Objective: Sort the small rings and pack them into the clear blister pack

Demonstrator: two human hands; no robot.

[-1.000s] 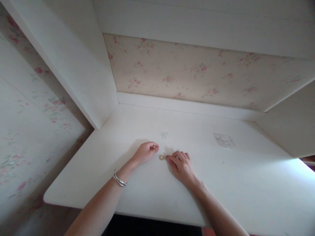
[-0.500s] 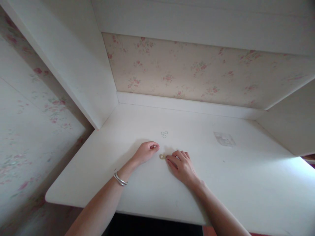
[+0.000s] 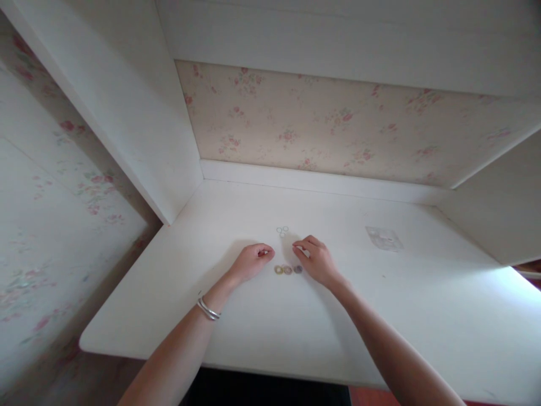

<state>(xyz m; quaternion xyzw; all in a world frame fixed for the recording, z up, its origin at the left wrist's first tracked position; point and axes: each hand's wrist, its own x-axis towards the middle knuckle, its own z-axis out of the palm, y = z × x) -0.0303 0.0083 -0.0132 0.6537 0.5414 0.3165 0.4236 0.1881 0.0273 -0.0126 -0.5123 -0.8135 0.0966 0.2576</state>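
My left hand rests on the white desktop with thumb and fingers curled together; whatever they may hold is too small to make out. My right hand hovers with thumb and forefinger nearly meeting, and I cannot make out anything between them. Between and just below the hands lie flat round pieces in a row: a gold-coloured ring-like disc, a second gold-coloured disc and a dark greyish disc. Beyond the fingertips, three thin pale rings form a small cluster.
A clear, crinkled plastic bag lies to the right on the desktop. A tiny speck is below it. White upright panels stand left and right, a low ledge runs along the back, and a white board hangs overhead.
My right hand has lifted off the row and moved up, away from me, toward the pale rings, uncovering the second gold-coloured disc and the dark one. My left hand stays nearly still.
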